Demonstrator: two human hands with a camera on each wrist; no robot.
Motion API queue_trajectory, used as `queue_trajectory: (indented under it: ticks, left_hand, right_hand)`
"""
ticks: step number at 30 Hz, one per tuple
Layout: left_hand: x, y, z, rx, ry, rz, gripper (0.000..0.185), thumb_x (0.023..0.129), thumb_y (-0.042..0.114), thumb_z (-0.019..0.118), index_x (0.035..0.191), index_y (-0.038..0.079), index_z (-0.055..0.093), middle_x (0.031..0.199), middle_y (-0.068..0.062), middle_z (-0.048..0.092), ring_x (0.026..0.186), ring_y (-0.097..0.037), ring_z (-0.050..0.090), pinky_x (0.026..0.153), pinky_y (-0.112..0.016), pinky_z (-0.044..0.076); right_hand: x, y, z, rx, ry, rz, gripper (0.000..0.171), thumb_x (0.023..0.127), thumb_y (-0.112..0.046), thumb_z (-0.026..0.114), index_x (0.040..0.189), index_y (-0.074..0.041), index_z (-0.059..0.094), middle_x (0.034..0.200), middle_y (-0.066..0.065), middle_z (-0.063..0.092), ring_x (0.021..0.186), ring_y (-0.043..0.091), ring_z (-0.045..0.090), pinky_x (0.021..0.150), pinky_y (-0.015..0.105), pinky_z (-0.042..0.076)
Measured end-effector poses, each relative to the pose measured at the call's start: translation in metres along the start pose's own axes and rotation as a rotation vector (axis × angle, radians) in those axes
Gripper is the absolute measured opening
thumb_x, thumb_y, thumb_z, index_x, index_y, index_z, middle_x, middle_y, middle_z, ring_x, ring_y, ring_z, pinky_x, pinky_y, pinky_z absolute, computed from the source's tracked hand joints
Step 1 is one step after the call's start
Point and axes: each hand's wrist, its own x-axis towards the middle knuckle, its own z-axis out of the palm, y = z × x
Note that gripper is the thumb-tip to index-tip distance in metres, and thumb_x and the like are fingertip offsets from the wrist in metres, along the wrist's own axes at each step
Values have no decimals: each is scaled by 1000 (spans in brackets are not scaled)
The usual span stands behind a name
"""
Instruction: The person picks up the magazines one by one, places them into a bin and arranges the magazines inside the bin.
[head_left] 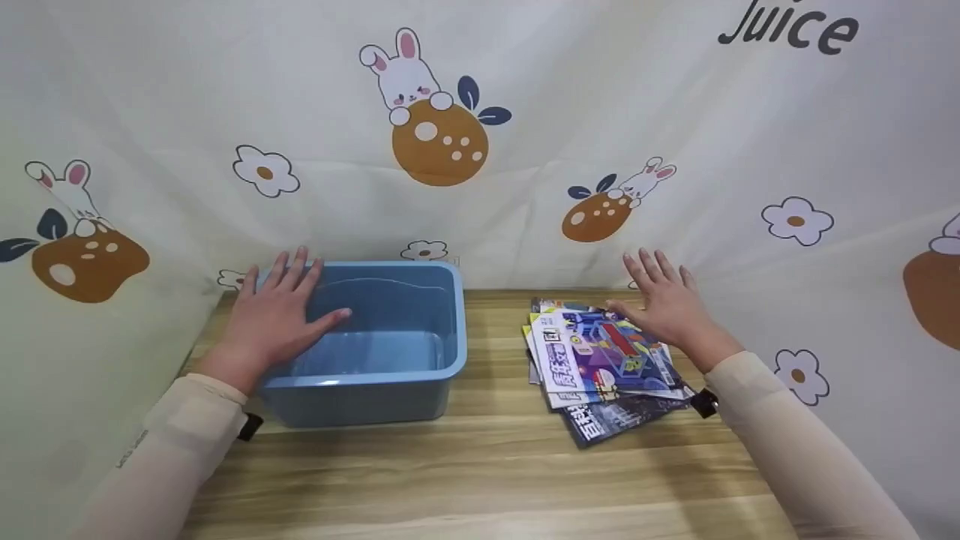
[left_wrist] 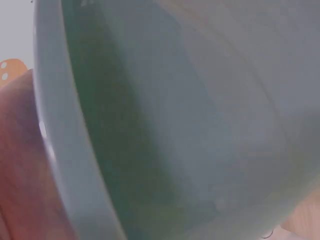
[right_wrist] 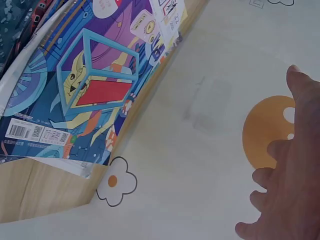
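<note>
A blue plastic bin (head_left: 360, 380) stands on the table, and its inside shows no contents. My left hand (head_left: 274, 322) is over the bin's left side with its fingers spread, the thumb reaching across the opening. In the left wrist view the bin's rim (left_wrist: 75, 130) fills much of the frame, with part of the hand at the left edge. To the right lies a loose stack of magazines (head_left: 600, 352), a colourful cover on top. My right hand (head_left: 667, 304), fingers spread and holding nothing, is above the stack's right side.
The wood-grain table (head_left: 465, 480) carries the bin and the magazines. A pale curtain (head_left: 540, 97) printed with rabbits, oranges and flowers hangs behind the table and along both sides. A dark magazine (head_left: 600, 420) sticks out at the front of the stack.
</note>
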Motion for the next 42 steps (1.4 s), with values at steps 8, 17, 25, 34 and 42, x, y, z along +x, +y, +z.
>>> queue_trajectory:
  ticks: [8, 17, 25, 34, 42]
  left_hand:
    - [-11, -15, -2, -13, 29, 24, 103, 107, 77, 45, 175, 2, 25, 181, -28, 15, 167, -51, 12, 130, -77, 6]
    - [-28, -27, 1, -88, 152, 22, 90, 106, 67, 59, 162, -4, 49, 169, -32, 41, 156, -54, 36, 124, -79, 26]
    - [-45, -35, 10, -179, 191, 7, 91, 100, 68, 69, 156, -3, 56, 163, -33, 47, 150, -58, 42, 119, -83, 31]
    - [-61, -45, 13, -249, 169, -49, 98, 98, 71, 71, 160, -2, 50, 168, -33, 40, 151, -61, 38, 116, -85, 34]
    - [-69, -47, 15, -306, 154, -71, 102, 99, 64, 74, 166, -4, 41, 174, -32, 31, 154, -61, 34, 114, -86, 34]
  right_hand:
    - [-5, 7, 5, -5, 75, -32, 100, 104, -69, 62, 177, -10, 25, 180, 24, 26, 166, 49, 20, 132, 72, 14]
    - [-15, 16, 11, 85, 149, -30, 94, 102, -66, 68, 172, -9, 40, 172, 24, 42, 159, 50, 35, 127, 75, 26]
    - [-25, 19, 21, 127, 174, -36, 89, 103, -64, 70, 167, -7, 47, 167, 23, 49, 153, 48, 41, 125, 74, 27]
    - [-33, 25, 30, 132, 148, -28, 86, 104, -58, 73, 167, -7, 46, 166, 26, 47, 154, 51, 39, 126, 76, 22]
    - [-38, 29, 37, 154, 155, -11, 86, 103, -58, 74, 167, -7, 47, 167, 25, 46, 154, 53, 39, 126, 77, 23]
